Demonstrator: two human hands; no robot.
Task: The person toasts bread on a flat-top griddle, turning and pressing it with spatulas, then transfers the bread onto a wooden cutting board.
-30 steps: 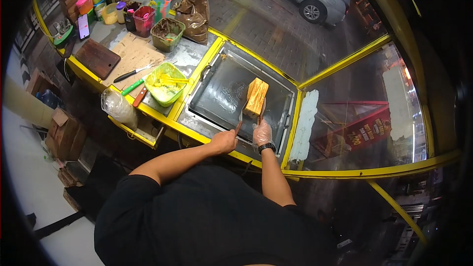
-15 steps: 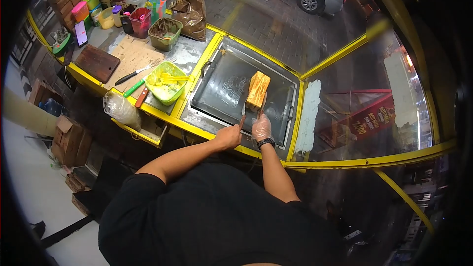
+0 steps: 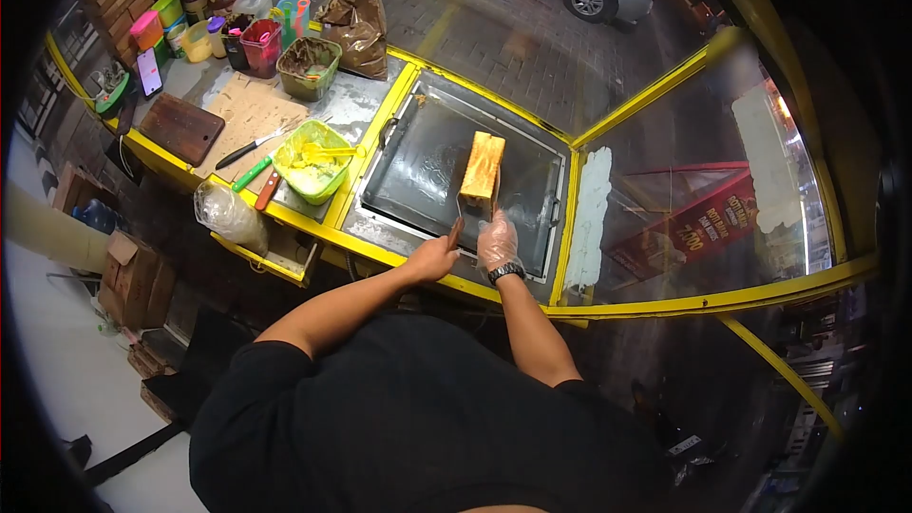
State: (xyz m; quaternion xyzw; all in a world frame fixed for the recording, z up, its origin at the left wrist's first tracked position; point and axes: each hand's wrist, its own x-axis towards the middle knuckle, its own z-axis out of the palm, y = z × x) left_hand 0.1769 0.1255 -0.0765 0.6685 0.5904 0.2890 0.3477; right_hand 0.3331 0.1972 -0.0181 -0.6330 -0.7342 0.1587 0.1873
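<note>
A browned block of bread [image 3: 483, 164] is over the dark flat griddle [image 3: 413, 176], its long side pointing away from me. My left hand [image 3: 432, 259] is closed round the wooden handle of a spatula [image 3: 456, 231], whose blade is at the bread's near left edge. My right hand [image 3: 498, 242], in a clear plastic glove, grips a second tool, probably also a spatula, at the near right edge. The glove and bread hide most of that tool. Whether the bread rests on the griddle or is slightly raised, I cannot tell.
Left of the griddle stand a green tub [image 3: 313, 160] of yellow spread, a red-handled knife [image 3: 268, 192] and a dark cutting board [image 3: 180, 126]. Farther back are a chocolate-smeared tub [image 3: 309, 66], a brown bag [image 3: 356, 24] and a phone [image 3: 149, 72]. A yellow frame [image 3: 570, 228] borders the griddle.
The bread has shifted a little left and away from me, and it sits straighter between the two tools. Both hands have moved slightly with it, still gripping. The camera view has shifted slightly.
</note>
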